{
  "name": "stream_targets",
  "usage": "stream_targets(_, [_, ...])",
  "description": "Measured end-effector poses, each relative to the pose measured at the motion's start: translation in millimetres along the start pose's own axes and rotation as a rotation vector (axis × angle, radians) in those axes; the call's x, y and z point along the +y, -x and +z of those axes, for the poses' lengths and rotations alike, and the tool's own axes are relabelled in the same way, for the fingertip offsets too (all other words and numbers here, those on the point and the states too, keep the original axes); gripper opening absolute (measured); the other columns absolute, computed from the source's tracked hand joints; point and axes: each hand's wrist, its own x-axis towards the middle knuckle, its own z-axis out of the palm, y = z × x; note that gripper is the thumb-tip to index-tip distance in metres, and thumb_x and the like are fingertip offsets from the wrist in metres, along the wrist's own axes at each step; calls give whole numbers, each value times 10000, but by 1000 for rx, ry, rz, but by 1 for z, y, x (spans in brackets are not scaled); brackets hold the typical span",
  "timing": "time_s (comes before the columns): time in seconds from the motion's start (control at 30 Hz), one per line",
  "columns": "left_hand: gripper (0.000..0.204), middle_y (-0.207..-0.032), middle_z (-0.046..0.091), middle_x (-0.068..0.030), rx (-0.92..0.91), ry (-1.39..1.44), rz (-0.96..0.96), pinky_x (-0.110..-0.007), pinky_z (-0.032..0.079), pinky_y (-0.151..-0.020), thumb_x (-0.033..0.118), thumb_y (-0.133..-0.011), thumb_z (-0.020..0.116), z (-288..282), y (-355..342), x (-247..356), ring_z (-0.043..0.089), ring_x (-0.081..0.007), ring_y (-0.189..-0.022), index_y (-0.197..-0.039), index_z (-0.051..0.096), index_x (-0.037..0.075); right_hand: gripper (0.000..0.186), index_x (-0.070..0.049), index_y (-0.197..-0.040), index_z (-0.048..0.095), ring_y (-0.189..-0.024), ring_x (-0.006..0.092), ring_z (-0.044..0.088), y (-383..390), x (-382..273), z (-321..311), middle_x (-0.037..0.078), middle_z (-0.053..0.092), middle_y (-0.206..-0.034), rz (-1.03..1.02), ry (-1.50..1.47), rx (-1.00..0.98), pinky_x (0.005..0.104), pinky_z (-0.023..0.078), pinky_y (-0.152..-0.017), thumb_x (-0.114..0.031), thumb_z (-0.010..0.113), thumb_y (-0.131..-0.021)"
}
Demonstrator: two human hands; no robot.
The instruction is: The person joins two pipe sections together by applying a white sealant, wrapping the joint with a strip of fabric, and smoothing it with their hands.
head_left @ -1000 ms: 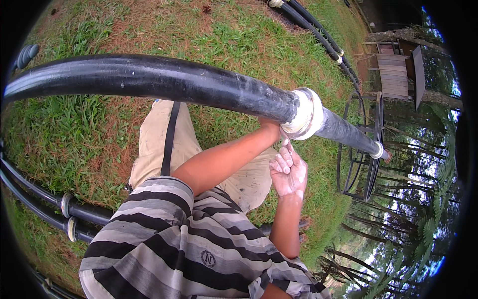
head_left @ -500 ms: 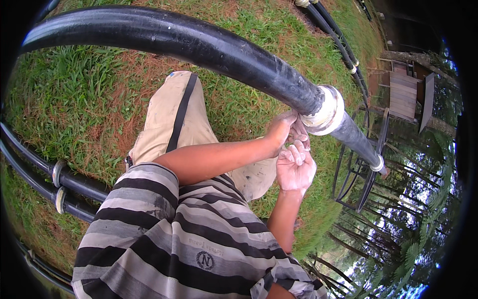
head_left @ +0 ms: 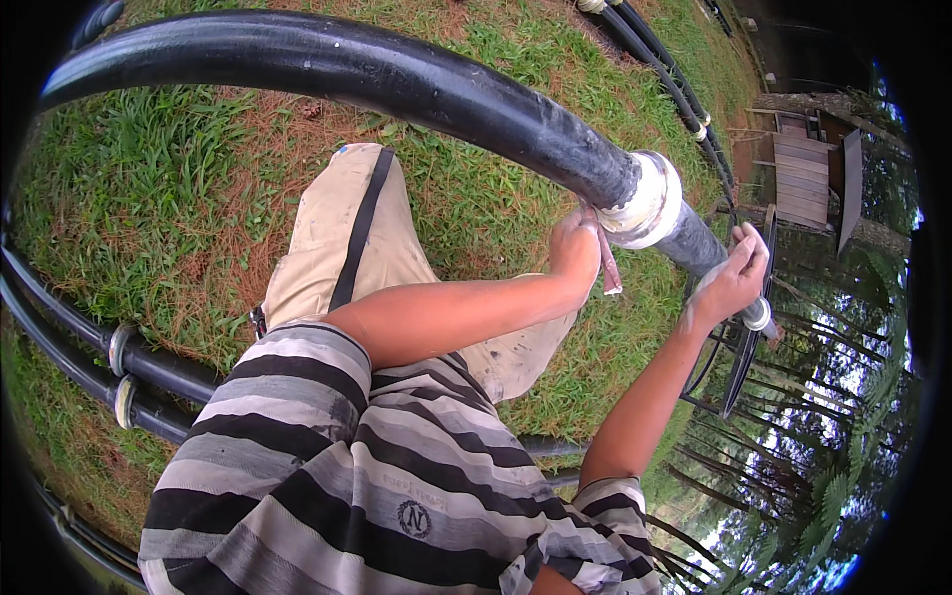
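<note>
A thick black pipe [head_left: 327, 61] arches across the view, with a white-smeared ring joint [head_left: 643, 201] at its right end. My left hand [head_left: 575, 248] is closed against the joint's lower left side, its fingertips partly hidden. It pinches a narrow reddish-brown strip [head_left: 609, 268], whose loose end hangs down beside my wrist. Past the joint, my right hand [head_left: 732, 276] is raised in front of the narrower grey-black pipe section [head_left: 692, 244]. Its fingers are loosely bent and white with residue, and no object shows in them. Whether it touches the pipe is unclear.
More black pipes with pale joints [head_left: 124, 377] run low at the left, and others [head_left: 662, 64] at the upper right. Grass and dry needles [head_left: 228, 188] cover the ground by my knee. At right stand a dark metal frame [head_left: 739, 372], a wooden structure [head_left: 801, 178] and trees.
My right hand has left the spot beside my left hand and moved right and up, past the joint. The strip now hangs in plain view from my left hand, which stays by the joint.
</note>
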Motion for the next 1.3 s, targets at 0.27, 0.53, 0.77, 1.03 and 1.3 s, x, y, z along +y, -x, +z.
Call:
stream_targets(0.27, [246, -602, 515, -48, 188, 222, 35, -352, 342, -445, 138, -987, 437, 14, -21, -13, 444, -168, -441, -810, 585, 54, 456, -9, -958, 754, -873, 322, 705, -62, 58, 83, 187, 746, -888, 180, 299, -814, 413, 500, -825, -396, 515, -997])
stream_targets(0.53, [295, -599, 583, -112, 136, 132, -34, -370, 428, -512, 148, -979, 445, 16, 10, -9, 556, -216, -503, -798, 632, 7, 447, -18, -910, 783, -896, 368, 712, -56, 67, 72, 228, 734, -882, 86, 346, -725, 432, 505, -827, -385, 530, -944])
stream_targets(0.77, [315, -665, 546, -70, 316, 64, -70, -354, 360, -573, 131, -992, 452, 21, -23, 1, 474, -161, -584, -709, 561, 46, 437, -42, -901, 794, -957, 402, 701, -58, 58, 78, 235, 738, -958, 97, 343, -738, 450, 508, -884, -353, 488, -897])
stream_targets(1.03, [308, -663, 530, -54, 346, -45, 7, -353, 332, -586, 145, -968, 501, 23, -13, -2, 453, -158, -618, -677, 561, 62, 451, 39, -865, 742, -797, 374, 693, -61, 73, 78, 242, 711, -816, 84, 313, -659, 441, 505, -773, -340, 508, -932])
stream_targets(1.3, [201, -644, 477, -5, 292, -44, -57, -350, 252, -543, 105, -917, 529, 25, 1, 1, 388, -121, -577, -718, 551, 87, 419, -103, -880, 809, -1001, 397, 693, -56, 72, 70, 210, 740, -1018, 225, 374, -718, 467, 508, -911, -385, 499, -882])
